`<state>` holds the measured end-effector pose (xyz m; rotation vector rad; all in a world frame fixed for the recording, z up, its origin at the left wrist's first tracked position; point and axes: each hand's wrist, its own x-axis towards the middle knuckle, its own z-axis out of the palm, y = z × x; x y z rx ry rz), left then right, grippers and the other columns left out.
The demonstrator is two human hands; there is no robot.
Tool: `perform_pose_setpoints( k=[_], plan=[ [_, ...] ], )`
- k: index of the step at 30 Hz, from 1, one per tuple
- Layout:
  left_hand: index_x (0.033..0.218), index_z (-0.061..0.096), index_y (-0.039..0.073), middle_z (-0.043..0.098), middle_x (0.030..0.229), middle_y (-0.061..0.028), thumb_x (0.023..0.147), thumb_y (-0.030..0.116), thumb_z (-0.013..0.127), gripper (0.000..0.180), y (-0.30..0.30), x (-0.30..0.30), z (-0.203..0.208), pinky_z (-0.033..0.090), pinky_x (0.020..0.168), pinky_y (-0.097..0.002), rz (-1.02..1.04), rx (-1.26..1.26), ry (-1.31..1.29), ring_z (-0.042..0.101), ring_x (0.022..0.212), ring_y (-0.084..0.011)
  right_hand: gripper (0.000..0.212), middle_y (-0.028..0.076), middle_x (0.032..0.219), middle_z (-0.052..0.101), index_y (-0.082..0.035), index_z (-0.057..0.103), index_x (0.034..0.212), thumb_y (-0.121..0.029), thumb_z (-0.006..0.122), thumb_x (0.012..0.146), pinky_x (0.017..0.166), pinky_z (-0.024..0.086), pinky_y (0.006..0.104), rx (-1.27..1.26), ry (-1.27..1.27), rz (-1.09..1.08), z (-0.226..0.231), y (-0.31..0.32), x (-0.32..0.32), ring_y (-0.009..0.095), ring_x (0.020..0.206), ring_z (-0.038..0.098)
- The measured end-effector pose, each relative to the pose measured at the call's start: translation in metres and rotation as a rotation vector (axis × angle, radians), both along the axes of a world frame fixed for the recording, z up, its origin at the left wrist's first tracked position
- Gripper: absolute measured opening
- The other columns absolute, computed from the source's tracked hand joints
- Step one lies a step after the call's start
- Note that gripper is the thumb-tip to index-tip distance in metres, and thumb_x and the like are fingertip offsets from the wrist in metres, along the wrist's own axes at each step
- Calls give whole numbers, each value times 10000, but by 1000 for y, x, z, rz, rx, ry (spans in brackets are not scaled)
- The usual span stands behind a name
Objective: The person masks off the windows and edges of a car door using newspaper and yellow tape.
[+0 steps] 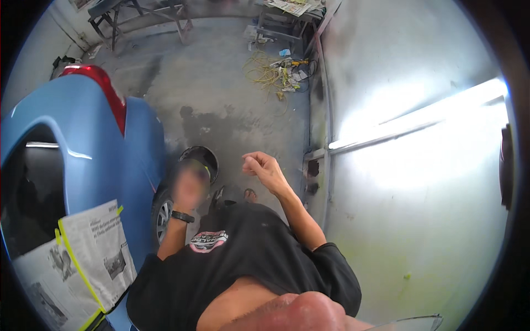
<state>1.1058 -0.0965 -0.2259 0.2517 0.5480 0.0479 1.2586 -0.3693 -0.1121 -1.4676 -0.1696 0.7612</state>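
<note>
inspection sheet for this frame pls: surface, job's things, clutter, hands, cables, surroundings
Surface: grey concrete floor, stained with dark patches.
Job's things: blue car with red tail light; newspaper masked onto it with yellow-green tape.
Clutter: papers and small items on the floor by the far wall.
Hands: left hand raised and blurred, black wristband below it, holding unclear; right hand raised, fingers curled loosely, nothing seen in it.
Cables: yellow cord in a loose tangle on the floor.
Surroundings: pale wall with a bright strip light on the right; metal stands at the far end.
</note>
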Motion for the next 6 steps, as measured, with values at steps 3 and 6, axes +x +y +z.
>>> perform_pose_setpoints(
  k=[3,6],
  plan=[
    [1012,688,106,425,563,93,1088,369,529,316,27,42,-113,494,694,-359,-28,130,334,490,539,-95,309,46,916,706,26,686,1160,-254,632,1041,801,557,269,-18,-20,-19,-20,7,88,114,869,685],
    [1116,678,90,481,614,38,1056,353,596,282,52,75,-228,483,721,-354,-194,219,419,498,607,-107,302,46,882,707,20,690,1149,-254,613,1050,782,559,272,-26,-100,-32,-53,15,193,122,838,690]
  ],
)
